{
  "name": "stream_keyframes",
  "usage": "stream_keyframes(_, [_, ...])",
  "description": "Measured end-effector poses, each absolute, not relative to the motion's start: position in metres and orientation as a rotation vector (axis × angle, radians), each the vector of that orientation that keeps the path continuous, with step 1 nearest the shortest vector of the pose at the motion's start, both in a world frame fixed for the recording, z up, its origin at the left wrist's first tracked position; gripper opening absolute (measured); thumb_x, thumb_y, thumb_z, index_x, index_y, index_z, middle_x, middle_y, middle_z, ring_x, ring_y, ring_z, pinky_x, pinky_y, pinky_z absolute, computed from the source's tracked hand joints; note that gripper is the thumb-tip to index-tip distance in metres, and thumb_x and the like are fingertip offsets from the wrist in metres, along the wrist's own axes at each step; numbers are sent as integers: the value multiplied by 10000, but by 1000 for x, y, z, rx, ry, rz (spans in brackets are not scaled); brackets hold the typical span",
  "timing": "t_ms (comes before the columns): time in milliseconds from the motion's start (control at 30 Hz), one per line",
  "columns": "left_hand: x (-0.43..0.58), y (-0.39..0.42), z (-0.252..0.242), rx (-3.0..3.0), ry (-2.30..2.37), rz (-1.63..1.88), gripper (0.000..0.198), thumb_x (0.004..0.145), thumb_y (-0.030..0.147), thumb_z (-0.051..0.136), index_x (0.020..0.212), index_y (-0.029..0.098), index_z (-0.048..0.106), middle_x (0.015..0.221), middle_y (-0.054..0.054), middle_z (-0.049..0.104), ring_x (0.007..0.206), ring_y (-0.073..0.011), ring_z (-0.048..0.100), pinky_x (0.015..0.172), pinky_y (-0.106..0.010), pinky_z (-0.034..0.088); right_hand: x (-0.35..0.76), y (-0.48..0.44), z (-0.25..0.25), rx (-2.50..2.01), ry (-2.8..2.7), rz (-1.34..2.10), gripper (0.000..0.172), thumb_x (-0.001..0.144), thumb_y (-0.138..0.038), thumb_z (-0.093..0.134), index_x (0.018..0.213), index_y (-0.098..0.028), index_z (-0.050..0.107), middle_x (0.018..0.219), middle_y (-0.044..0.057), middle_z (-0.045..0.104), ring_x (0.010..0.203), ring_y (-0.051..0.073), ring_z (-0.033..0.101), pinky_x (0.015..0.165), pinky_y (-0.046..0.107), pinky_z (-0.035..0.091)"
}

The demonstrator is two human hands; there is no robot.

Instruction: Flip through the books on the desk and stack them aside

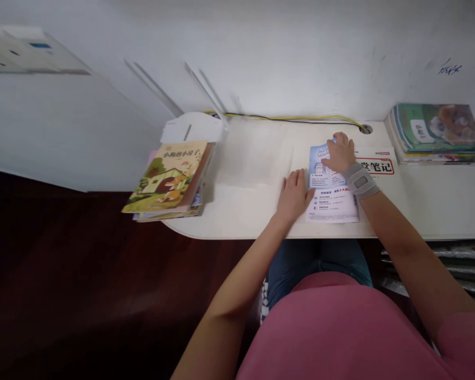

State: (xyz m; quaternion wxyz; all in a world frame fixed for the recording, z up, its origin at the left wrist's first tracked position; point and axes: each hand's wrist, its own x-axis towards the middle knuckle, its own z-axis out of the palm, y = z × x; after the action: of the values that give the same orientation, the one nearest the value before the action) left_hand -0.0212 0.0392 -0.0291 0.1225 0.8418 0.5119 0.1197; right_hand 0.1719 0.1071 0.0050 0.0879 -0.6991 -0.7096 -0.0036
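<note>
Both hands at the white worktop (233, 216), right of centre. Blue-and-white printed leaflet (332, 206) lies flat near the worktop's near edge, blue part far, white part near. Right hand (340, 153) rests over the leaflet's far right part, fingers loosely spread, thumb pointing left across the blue; no grip around anything visible. Grey wristband (362, 180) on that wrist. Left hand (295, 198) palm down on the worktop just left of the leaflet, fingers extended, grasping nothing; thumb at the leaflet's left edge, contact hard to tell. White book with red-framed title (382, 166) right of the leaflet, partly hidden by right hand and wristband. Farther right, a stack of books (435, 132), green cover on top. Far left, white router (192, 126) with raised antennas; nearer, an untidy stack of picture books (166, 179). Yellow cable (301, 116) runs along the wall to a round hole in the worktop.
</note>
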Motion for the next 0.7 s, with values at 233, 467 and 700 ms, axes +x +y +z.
stream_keyframes(233, [-24,39,-29,2468,1465,391,647,934,397,393,1466,45,283,1497,-212,402,1408,-288,341,1173,-486,235,164,107,7,-2072,-2094,-15,457,812,-286,613,1204,-56,571,1417,247,397,1381,369,282,1107,544,250])
stream_keyframes(467, [-29,39,-24,2473,1466,283,580,941,458,412,1467,216,372,1572,-116,305,1467,-325,208,1162,-569,216,167,112,-1,-2165,-2010,-10,395,858,-244,565,1216,-78,581,1404,228,435,1376,371,300,1103,588,226])
stream_keyframes(700, [-31,37,-18,2553,1429,203,430,956,426,401,1340,310,555,1598,-56,252,1468,-405,142,1100,-703,194,183,113,1,-2046,-1979,48,489,910,-301,473,1346,-81,493,1400,219,435,1332,319,385,1098,481,325])
